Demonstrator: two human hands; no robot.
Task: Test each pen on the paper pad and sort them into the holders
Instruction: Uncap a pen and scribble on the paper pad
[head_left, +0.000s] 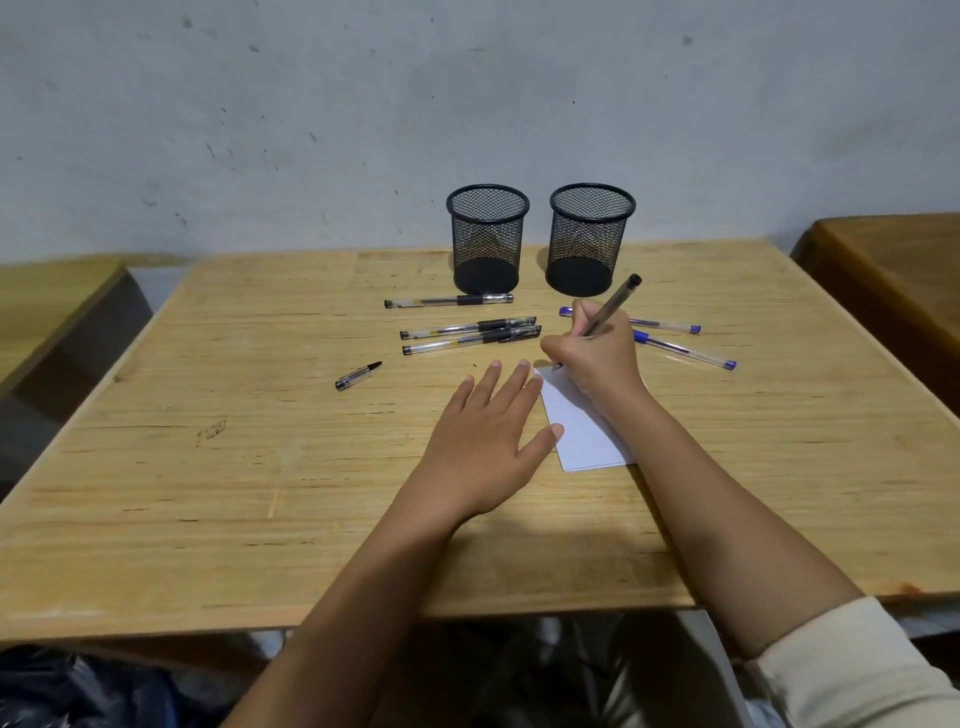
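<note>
My right hand (597, 356) grips a black pen (615, 304) with its tip on the far corner of the white paper pad (584, 431). My left hand (483, 436) lies flat with straight fingers, its thumb and fingertips touching the pad's left edge. Two black mesh holders, the left holder (487, 239) and the right holder (589, 236), stand at the back and both look empty. Three capped black pens (470, 327) lie in front of the left holder. Two blue pens (683, 351) lie to the right, partly hidden behind my right hand.
A loose black pen cap (357, 375) lies left of the pens. The wooden table (208, 467) stands against a grey wall. Other tables flank it, one at left (47, 306) and a darker one at right (893, 280). Dark bags lie below the front edge.
</note>
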